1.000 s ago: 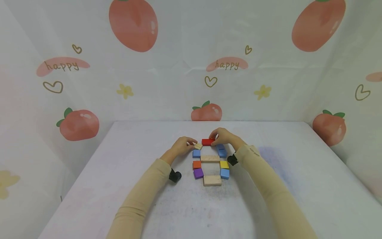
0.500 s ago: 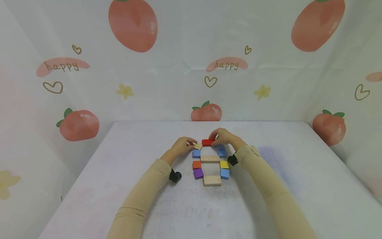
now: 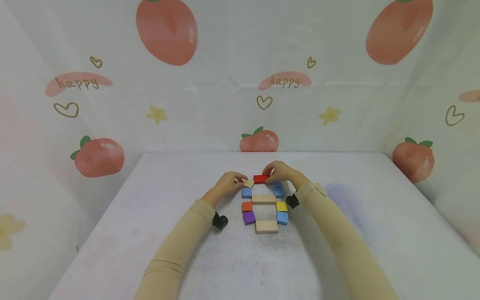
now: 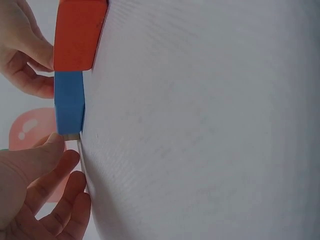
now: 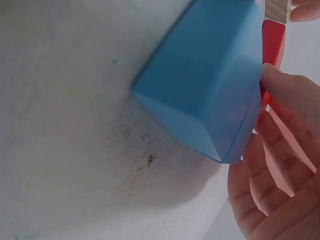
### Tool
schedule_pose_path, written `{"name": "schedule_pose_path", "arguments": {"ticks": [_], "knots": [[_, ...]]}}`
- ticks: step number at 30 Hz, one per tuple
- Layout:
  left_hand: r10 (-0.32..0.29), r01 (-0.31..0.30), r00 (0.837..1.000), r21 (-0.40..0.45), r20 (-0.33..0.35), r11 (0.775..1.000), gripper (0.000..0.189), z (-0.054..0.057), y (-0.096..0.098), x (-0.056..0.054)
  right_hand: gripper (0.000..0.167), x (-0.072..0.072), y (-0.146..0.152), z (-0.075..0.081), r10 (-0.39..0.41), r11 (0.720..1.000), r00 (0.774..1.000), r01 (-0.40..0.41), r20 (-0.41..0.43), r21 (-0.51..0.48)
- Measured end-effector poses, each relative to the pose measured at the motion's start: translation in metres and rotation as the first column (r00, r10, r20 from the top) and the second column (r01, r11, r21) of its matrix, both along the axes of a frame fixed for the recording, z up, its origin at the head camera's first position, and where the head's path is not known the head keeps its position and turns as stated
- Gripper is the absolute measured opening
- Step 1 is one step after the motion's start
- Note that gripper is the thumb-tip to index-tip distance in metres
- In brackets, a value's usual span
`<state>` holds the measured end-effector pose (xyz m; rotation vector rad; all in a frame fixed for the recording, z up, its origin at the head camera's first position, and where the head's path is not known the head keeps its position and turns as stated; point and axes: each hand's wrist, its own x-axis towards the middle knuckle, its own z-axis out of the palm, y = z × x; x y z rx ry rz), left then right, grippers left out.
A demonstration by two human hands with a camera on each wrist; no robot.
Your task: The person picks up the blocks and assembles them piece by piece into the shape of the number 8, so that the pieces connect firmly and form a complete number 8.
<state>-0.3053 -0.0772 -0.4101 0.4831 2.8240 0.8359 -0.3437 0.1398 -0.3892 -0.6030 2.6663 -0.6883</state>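
In the head view, my left hand point(image 3: 228, 183) has thumb and fingers at a small plain wooden block point(image 3: 248, 183) and pinches it at the upper left of a block outline. Across from it, my right hand point(image 3: 281, 171) holds the right end of a red block point(image 3: 259, 179) between thumb and fingers, at the outline's far side. Just below the wooden block lies a blue block point(image 3: 246, 193), which mostly hides it in the left wrist view. Beneath the right hand are two more blue blocks point(image 3: 279, 192), one partly covered. The right wrist view shows the red block point(image 5: 272, 42) beside my right thumb.
A plain wooden block point(image 3: 263, 200) crosses the outline's middle. Lower down lie an orange block point(image 3: 247, 206), a purple block point(image 3: 249, 218), a yellow block point(image 3: 281, 206), a light blue block point(image 3: 282, 218) and another wooden block point(image 3: 266, 227). A printed curtain point(image 3: 210, 125) stands behind the white table point(image 3: 168, 183).
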Motion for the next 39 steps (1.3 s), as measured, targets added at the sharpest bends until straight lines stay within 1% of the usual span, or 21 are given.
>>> {"name": "schedule_pose_path", "arguments": {"ticks": [6,16,24,26,33,39], "knots": [[-0.009,0.009,1.000,0.005,-0.012,1.000,0.028,-0.001,-0.001,-0.001,0.031,-0.001,0.000,-0.001,0.025,1.000,1.000,-0.025,-0.018,0.004],[-0.014,0.014,1.000,0.006,-0.013,1.000,0.028,-0.002,-0.002,-0.002,0.031,-0.002,0.001,0.000,0.025,1.000,1.000,-0.025,-0.014,-0.004],[-0.026,0.027,0.999,0.010,-0.044,1.000,0.028,-0.004,-0.002,-0.002,0.030,-0.001,0.018,0.001,-0.033,0.998,0.999,0.033,0.002,-0.060],[-0.026,0.026,0.999,0.013,-0.047,1.000,0.027,-0.004,-0.002,-0.002,0.029,0.000,0.024,0.000,-0.045,0.997,0.999,0.046,0.015,-0.057],[-0.023,0.023,0.999,0.005,-0.043,1.000,0.028,-0.002,-0.002,-0.001,0.031,0.006,0.038,-0.006,-0.036,0.998,0.998,0.038,0.051,-0.047],[-0.026,0.026,0.999,0.010,-0.038,1.000,0.028,-0.002,-0.002,0.000,0.029,0.010,0.041,-0.012,-0.053,0.997,0.996,0.056,0.070,-0.051]]}}
